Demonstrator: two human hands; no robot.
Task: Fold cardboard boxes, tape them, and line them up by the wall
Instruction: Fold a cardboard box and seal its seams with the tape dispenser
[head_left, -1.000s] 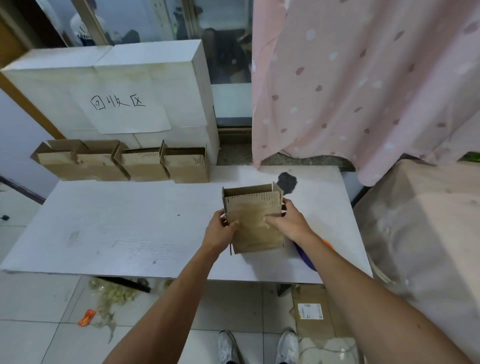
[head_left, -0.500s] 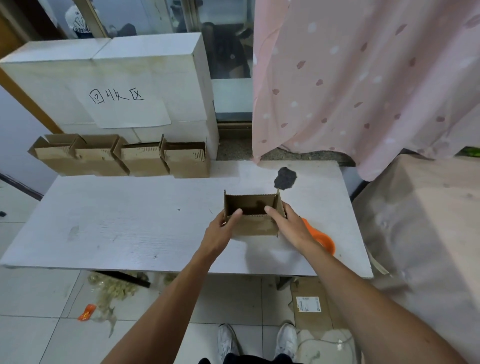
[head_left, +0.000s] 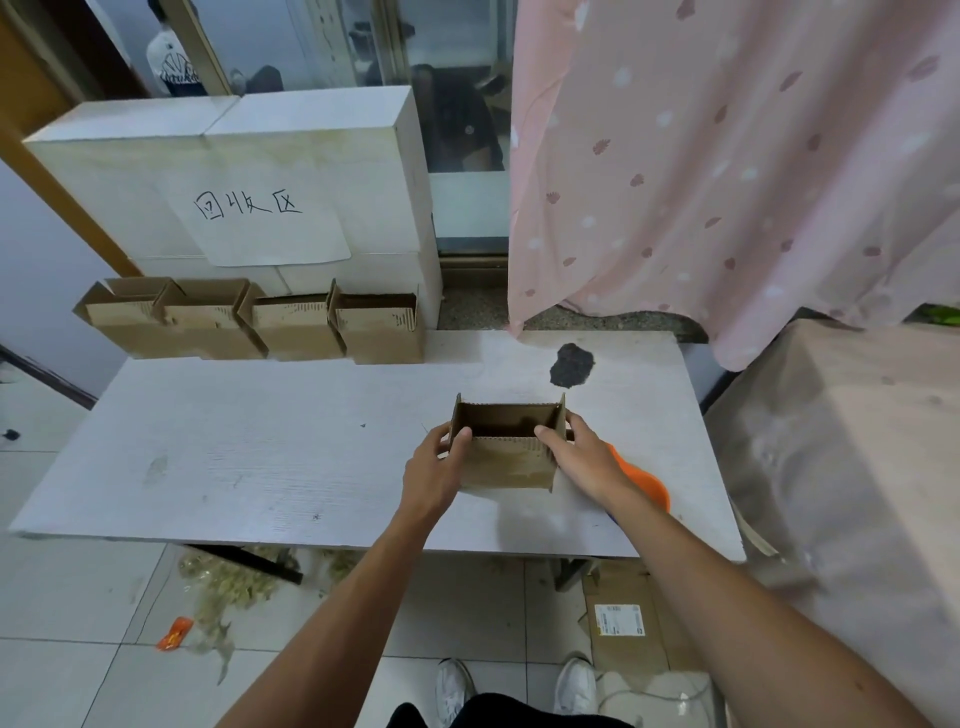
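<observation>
A small brown cardboard box (head_left: 506, 460) stands upright with its top open on the white table (head_left: 260, 457). My left hand (head_left: 434, 467) grips its left side, thumb over the front rim. My right hand (head_left: 579, 454) grips the right side in the same way. Several folded brown boxes (head_left: 291, 332) stand in a row at the table's far edge, against a big white box (head_left: 249, 171) that carries a handwritten paper sign.
An orange object (head_left: 641, 480) lies on the table just behind my right wrist. A dark patch (head_left: 571, 366) marks the tabletop beyond the box. A pink curtain (head_left: 727, 156) hangs at the right. Scraps and flat cardboard (head_left: 623, 618) lie on the floor.
The box went from held up with its face toward me to standing upright on the table, open top up. Both hands kept hold of its sides.
</observation>
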